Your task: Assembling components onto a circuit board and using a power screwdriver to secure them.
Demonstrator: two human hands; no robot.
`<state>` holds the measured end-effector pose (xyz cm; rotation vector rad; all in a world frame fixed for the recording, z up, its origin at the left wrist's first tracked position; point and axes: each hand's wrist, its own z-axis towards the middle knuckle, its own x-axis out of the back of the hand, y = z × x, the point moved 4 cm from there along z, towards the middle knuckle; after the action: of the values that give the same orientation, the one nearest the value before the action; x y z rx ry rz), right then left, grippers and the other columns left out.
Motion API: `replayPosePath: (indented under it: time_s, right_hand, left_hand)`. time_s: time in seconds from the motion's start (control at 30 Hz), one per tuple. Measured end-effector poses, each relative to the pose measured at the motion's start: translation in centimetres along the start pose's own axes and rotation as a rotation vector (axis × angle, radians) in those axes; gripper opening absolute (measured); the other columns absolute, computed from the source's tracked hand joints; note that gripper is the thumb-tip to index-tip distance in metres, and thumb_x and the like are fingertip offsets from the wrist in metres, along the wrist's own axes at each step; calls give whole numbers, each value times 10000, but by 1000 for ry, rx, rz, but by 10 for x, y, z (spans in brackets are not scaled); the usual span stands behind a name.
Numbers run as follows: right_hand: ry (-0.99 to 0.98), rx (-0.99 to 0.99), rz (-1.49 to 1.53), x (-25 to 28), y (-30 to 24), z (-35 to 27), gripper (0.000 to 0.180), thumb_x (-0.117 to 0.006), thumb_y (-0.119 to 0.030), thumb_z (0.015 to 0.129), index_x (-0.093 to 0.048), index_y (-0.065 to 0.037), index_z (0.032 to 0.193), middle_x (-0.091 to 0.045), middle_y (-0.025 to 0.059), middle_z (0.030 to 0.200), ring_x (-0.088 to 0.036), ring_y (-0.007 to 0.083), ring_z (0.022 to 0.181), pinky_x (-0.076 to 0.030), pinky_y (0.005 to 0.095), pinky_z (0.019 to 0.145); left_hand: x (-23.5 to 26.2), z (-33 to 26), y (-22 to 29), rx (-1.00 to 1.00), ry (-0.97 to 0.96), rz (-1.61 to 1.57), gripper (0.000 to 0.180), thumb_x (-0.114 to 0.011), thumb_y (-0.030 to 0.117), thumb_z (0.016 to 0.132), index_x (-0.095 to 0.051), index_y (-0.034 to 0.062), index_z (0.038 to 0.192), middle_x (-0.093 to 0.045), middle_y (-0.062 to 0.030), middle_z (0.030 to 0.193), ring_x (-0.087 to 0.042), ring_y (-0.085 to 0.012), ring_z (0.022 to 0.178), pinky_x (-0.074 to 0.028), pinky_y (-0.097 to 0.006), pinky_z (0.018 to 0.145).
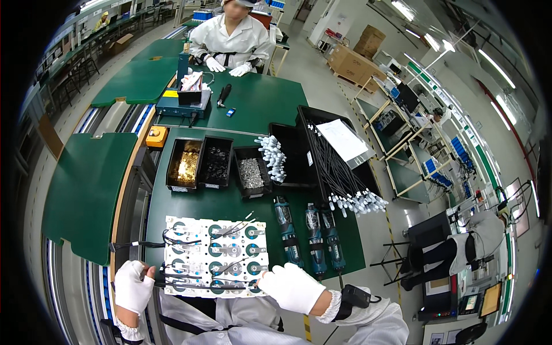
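In front of me on the green table lies a white panel with round green-and-silver fittings in rows and thin black wires across it. Along its near edge runs a black cable. My left hand, in a white glove with bare fingertips, is closed at the panel's left side, pinching the cable. Over the near right corner my gloved right hand has its fingers closed at the cable's right end; its fingertips are partly hidden. Another black cable sticks out past the panel's left edge.
Three power screwdrivers lie right of the panel. Beyond it stand black bins of brass parts, dark parts and silver parts. A large bin holds white-tipped cables. Across the table sits a co-worker in white.
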<state>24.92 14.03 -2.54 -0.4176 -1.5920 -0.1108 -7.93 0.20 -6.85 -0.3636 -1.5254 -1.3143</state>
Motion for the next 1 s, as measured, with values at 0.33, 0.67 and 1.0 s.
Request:
replayPosePath:
  time_s: [0.33, 0.67, 1.0]
  right_hand:
    - [35, -201, 92, -4, -1, 1, 166, -615, -236, 939, -682, -91, 985, -663, 81, 761, -666, 250, 596, -524, 400, 531]
    - [-41, -43, -290, -2, -22, 0, 265, -629, -141, 887, -661, -89, 1145, -665, 59, 1039, -625, 166, 760, -458, 320, 641]
    - [8, -149, -48, 1, -3, 7, 149, -597, -238, 951, -673, -110, 951, -653, 70, 775, -644, 254, 685, -471, 392, 616]
  left_hand:
    - [3, 10, 47, -144, 97, -1, 147, -770, 148, 861, -667, 50, 826, -628, -113, 777, -623, -317, 775, -500, -429, 706]
    - [-12, -1, 76, -292, 121, 6, 135, -780, 140, 835, -665, 70, 842, -596, -100, 829, -564, -309, 826, -442, -432, 733]
    - [-26, -1, 68, -254, 92, -96, 123, -754, 179, 858, -678, 83, 861, -591, -98, 854, -546, -312, 832, -434, -436, 745]
